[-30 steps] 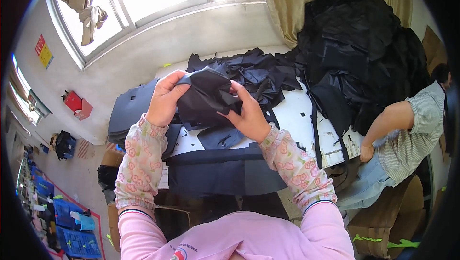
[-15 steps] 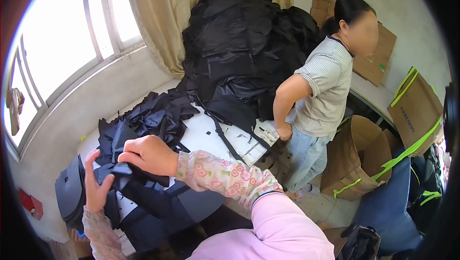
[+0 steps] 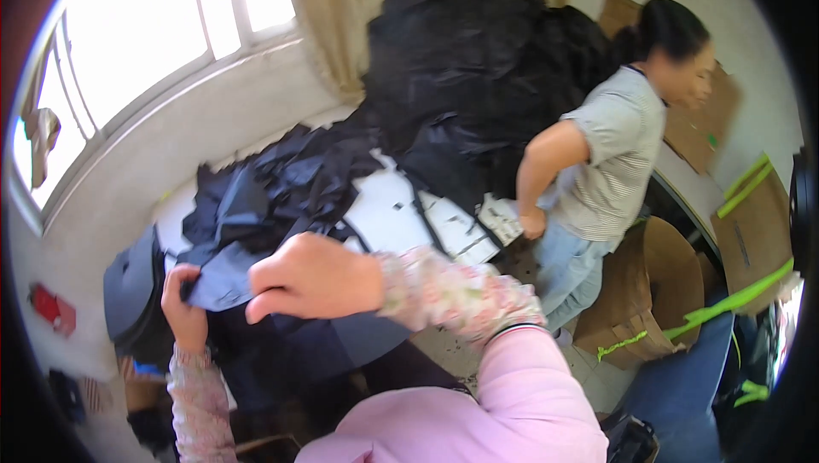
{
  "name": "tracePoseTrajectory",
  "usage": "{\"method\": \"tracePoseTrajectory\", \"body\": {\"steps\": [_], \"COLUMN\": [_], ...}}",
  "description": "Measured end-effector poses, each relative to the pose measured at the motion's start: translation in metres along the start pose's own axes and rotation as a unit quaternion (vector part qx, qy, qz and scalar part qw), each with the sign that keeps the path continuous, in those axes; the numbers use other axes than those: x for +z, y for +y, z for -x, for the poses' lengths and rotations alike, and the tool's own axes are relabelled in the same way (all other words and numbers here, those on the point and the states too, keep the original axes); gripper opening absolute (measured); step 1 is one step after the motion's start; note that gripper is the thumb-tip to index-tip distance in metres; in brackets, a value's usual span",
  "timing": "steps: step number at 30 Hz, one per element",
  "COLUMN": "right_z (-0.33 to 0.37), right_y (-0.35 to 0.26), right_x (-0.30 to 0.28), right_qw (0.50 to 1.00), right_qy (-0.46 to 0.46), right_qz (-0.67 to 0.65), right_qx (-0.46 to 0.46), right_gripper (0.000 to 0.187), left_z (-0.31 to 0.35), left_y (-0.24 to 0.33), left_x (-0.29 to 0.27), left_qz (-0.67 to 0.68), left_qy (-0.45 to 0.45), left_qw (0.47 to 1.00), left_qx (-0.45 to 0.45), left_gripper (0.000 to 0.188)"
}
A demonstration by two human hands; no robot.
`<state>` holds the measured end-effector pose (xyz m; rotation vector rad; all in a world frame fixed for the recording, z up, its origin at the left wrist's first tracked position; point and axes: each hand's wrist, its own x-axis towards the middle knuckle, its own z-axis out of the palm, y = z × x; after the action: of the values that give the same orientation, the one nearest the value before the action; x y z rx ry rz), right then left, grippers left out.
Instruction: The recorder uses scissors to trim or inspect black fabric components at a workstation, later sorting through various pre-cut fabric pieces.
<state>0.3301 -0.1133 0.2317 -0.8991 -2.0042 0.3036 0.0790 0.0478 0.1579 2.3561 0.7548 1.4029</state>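
A dark grey-blue fabric piece (image 3: 223, 279) is stretched between my two hands over the table. My left hand (image 3: 183, 309) grips its left end, fingers curled around the edge. At the other end my right hand (image 3: 320, 275) is closed in a pinch; motion blurs its fingertips at the piece's edge. Below them lie large dark sheets (image 3: 290, 361) near the table's front. Just beyond, a crumpled heap of black fabric pieces (image 3: 290, 177) covers the table's left part. A stack of curved dark panels (image 3: 135, 288) stands left of my left hand.
A big mound of black fabric (image 3: 469, 62) rises at the back by the curtain (image 3: 328, 28). One person (image 3: 614, 156) stands at the right of the table. Cardboard boxes with green straps (image 3: 644, 292) stand beyond that person. The white tabletop (image 3: 388, 211) shows between the heaps.
My left fingers, spread before, have closed on the fabric piece. My right hand has drawn away from the left, and the piece now spans between them. The view has shifted and the person leans rightward.
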Motion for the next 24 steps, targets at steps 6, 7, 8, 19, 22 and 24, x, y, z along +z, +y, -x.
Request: {"method": "tracePoseTrajectory", "body": {"steps": [6,7,8,19,22,24], "right_z": [0.051,0.057,0.066,0.124,0.148,0.173], "right_y": [-0.022,-0.025,-0.027,0.045,0.104,0.15], "right_x": [-0.054,-0.059,-0.063,-0.067,-0.034,-0.014], "right_qw": [0.949,0.93,0.91,0.858,0.858,0.879], "right_qy": [-0.253,-0.294,-0.331,-0.293,-0.264,-0.231], "right_qz": [-0.18,-0.214,-0.239,-0.231,-0.102,-0.03], "right_qx": [0.051,0.06,0.073,0.352,0.429,0.417], "right_gripper": [0.021,0.02,0.019,0.018,0.021,0.024], "left_z": [0.03,0.042,0.051,0.112,0.122,0.123], "left_y": [-0.021,-0.02,-0.018,-0.055,-0.093,-0.117], "left_x": [-0.053,-0.067,-0.076,-0.163,-0.13,-0.099], "left_qz": [-0.019,-0.026,-0.025,-0.004,-0.032,-0.005], "left_qy": [-0.035,-0.054,-0.075,-0.451,-0.479,-0.466], "left_qw": [0.995,0.993,0.991,0.799,0.79,0.757], "left_qx": [-0.086,-0.1,-0.107,-0.398,-0.382,-0.458], "left_gripper": [0.035,0.035,0.035,0.022,0.029,0.03]}}
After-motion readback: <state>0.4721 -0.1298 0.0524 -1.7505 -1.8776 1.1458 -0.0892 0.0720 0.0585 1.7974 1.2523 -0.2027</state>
